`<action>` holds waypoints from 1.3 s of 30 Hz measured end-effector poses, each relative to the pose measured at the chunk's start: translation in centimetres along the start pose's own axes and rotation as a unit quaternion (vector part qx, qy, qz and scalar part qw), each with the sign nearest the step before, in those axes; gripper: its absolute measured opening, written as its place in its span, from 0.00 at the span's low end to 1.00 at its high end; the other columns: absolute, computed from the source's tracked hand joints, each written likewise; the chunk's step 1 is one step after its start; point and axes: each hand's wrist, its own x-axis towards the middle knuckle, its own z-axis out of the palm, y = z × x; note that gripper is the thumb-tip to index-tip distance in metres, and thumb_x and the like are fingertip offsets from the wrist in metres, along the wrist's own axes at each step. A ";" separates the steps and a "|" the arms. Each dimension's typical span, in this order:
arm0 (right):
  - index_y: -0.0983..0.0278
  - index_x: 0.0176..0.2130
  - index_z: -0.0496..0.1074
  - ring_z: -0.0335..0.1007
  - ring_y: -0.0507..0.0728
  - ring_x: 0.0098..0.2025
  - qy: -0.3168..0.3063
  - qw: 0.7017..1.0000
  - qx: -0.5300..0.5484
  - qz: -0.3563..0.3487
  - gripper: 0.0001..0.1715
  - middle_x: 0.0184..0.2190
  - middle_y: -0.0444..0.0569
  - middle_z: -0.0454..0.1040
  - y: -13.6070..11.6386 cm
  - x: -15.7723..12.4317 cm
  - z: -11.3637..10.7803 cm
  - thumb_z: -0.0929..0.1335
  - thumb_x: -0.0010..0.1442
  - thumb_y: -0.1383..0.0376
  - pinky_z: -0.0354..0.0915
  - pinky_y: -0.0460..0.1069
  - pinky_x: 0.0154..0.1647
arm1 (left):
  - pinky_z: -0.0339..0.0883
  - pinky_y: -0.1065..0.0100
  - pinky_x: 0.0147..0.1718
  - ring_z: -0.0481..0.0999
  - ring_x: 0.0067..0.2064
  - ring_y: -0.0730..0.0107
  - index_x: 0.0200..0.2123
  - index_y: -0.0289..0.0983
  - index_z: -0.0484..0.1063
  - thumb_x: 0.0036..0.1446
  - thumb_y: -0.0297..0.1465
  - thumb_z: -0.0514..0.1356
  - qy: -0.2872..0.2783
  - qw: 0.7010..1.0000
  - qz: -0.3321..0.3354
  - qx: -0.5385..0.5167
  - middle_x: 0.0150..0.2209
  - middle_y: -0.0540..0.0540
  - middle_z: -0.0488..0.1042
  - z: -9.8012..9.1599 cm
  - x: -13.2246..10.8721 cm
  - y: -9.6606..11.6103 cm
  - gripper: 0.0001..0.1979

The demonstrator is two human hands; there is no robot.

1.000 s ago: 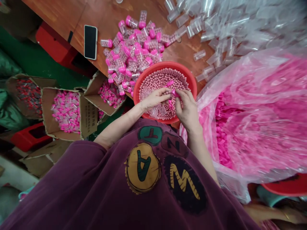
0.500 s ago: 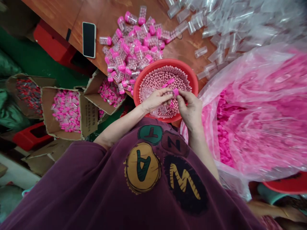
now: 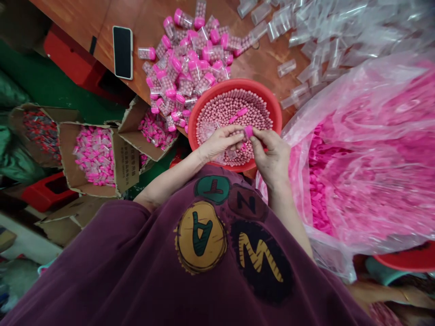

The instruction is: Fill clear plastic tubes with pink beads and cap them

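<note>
Over a red basin (image 3: 277,118) of small pink balls (image 3: 234,100), my two hands meet at one small container. My left hand (image 3: 219,141) is closed round a clear tube, mostly covered by the fingers. At the tube's right end is a pink cap (image 3: 248,131), pinched between the thumb and fingers of my right hand (image 3: 273,153). How firmly the cap sits cannot be made out. Among the balls lie a pink scoop-like piece (image 3: 238,115) and some clear plastic pieces (image 3: 208,129).
Filled, capped tubes (image 3: 193,68) are heaped behind the basin, near a phone (image 3: 123,52). Loose clear tubes (image 3: 316,27) spread across the back right. A plastic bag of pink caps (image 3: 367,181) stands at right. Cardboard boxes (image 3: 127,160) stand lower left. Another person's arm (image 3: 380,294) shows bottom right.
The view has shifted slightly. My hands keep the same hold on the tube and cap, with almost no movement between them.
</note>
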 end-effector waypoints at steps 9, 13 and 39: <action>0.51 0.58 0.90 0.89 0.66 0.53 0.001 0.999 -0.047 0.006 0.17 0.52 0.54 0.89 -1.2 -1.1 -0.4 0.70 0.83 0.54 0.87 0.64 0.60 | 0.70 0.75 0.34 0.77 0.31 0.80 0.48 0.39 0.86 0.69 0.34 0.79 -0.013 0.999 -0.024 -0.018 0.35 0.53 0.81 0.1 -0.4 -0.7 0.10; 0.52 0.58 0.90 0.89 0.65 0.52 0.044 0.998 -0.035 0.010 0.18 0.50 0.53 0.89 -0.7 -1.3 0.4 0.70 0.83 0.54 0.87 0.64 0.58 | 0.70 0.75 0.34 0.76 0.31 0.81 0.50 0.39 0.85 0.71 0.34 0.78 -0.008 1.000 0.004 -0.015 0.35 0.53 0.80 0.6 -0.4 -0.9 0.09; 0.53 0.57 0.88 0.89 0.63 0.53 0.104 0.976 0.144 0.122 0.23 0.52 0.51 0.91 3.4 -1.4 3.8 0.74 0.79 0.42 0.88 0.63 0.60 | 0.78 0.69 0.45 0.81 0.39 0.74 0.49 0.39 0.86 0.69 0.29 0.76 0.060 0.994 0.088 0.037 0.40 0.51 0.82 2.2 -0.5 -0.6 0.08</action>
